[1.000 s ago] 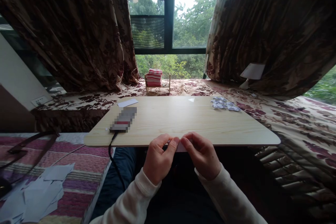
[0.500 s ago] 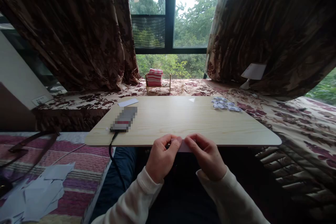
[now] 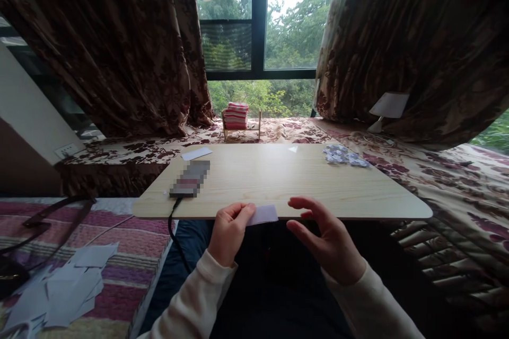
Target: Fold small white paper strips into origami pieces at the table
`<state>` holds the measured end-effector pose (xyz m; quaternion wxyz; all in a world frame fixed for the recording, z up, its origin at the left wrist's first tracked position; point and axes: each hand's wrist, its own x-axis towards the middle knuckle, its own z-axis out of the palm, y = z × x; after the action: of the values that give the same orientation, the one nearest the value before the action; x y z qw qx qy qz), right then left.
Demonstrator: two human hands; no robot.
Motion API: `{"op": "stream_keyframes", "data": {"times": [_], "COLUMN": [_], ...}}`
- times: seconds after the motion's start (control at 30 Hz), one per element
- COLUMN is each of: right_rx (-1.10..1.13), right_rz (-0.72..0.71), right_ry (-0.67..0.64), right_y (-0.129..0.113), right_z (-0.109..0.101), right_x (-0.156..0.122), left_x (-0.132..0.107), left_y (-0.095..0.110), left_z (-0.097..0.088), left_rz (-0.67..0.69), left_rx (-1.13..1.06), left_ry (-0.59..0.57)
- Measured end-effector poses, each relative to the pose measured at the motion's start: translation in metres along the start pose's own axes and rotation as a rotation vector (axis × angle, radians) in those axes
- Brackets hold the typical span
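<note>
My left hand (image 3: 228, 233) pinches a small pale paper slip (image 3: 262, 215) by its left end, just in front of the near edge of the wooden table (image 3: 278, 180). My right hand (image 3: 328, 238) hovers to the right of the slip with thumb and fingers apart, holding nothing. A pile of small folded paper pieces (image 3: 344, 154) lies at the table's far right. A tiny paper scrap (image 3: 293, 149) and a white slip (image 3: 196, 153) lie near the far edge.
A dark device (image 3: 190, 179) with a black cable (image 3: 173, 228) lies on the table's left. Loose white paper sheets (image 3: 67, 288) lie on the striped bedding at the left. A small wooden rack with striped cloth (image 3: 236, 116) stands by the window, between brown curtains.
My right hand has let go of the slip and moved off to the right, opening. The left hand keeps hold of the slip, which now shows flat.
</note>
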<state>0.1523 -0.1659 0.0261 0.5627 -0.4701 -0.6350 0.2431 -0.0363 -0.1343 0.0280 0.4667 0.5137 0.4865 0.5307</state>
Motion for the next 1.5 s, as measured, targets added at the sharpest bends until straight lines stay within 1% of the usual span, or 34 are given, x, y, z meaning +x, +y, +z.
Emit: {"op": "stream_keyframes", "data": {"times": [0.1,0.23,0.4,0.73,0.87,0.97,1.03,1.1,1.17,1.23,1.3,1.33,1.37,1.4,1.5], "right_rx": [-0.044,-0.051,-0.049,0.008,0.007,0.014,0.025,0.052,0.105,0.171,0.256,0.297,0.333,0.362,0.417], "right_rz": [-0.104,-0.148,-0.164,-0.111,-0.112,-0.12,-0.118,-0.091,-0.049,0.013,0.08,0.112,0.144,0.174,0.217], "right_ry": [-0.123,-0.174,-0.14,-0.093,-0.097,-0.118,-0.107,-0.067,-0.035,-0.028,-0.048,-0.052,-0.054,-0.046,-0.043], "right_y": [-0.005,-0.001,-0.001,-0.002,-0.001,-0.001,0.0,0.001,0.002,0.003,0.002,0.001,0.0,-0.002,-0.009], "right_z": [0.009,0.013,0.015,0.015,0.016,0.017,0.017,0.017,0.017,0.016,0.017,0.017,0.018,0.019,0.023], "right_x": [0.0,0.0,-0.001,0.0,0.0,-0.001,0.0,0.001,0.002,0.004,0.005,0.005,0.005,0.005,0.004], "left_x": [-0.004,-0.008,-0.01,-0.014,-0.016,-0.017,-0.018,-0.019,-0.02,-0.022,-0.023,-0.023,-0.023,-0.023,-0.021], "left_y": [0.003,0.007,0.007,0.011,0.012,0.014,0.016,0.019,0.022,0.024,0.025,0.025,0.025,0.024,0.022], "left_z": [0.006,0.007,0.007,0.008,0.01,0.011,0.012,0.011,0.009,0.008,0.007,0.007,0.007,0.007,0.009], "left_rz": [-0.016,-0.027,-0.004,0.066,0.076,0.09,0.109,0.126,0.117,0.138,0.18,0.193,0.196,0.189,0.13], "left_rx": [-0.011,-0.01,0.021,0.12,0.138,0.138,0.129,0.119,0.114,0.098,0.072,0.066,0.065,0.067,0.025], "left_ry": [-0.033,-0.084,-0.088,-0.082,-0.109,-0.147,-0.18,-0.226,-0.309,-0.381,-0.452,-0.469,-0.469,-0.445,-0.329]}}
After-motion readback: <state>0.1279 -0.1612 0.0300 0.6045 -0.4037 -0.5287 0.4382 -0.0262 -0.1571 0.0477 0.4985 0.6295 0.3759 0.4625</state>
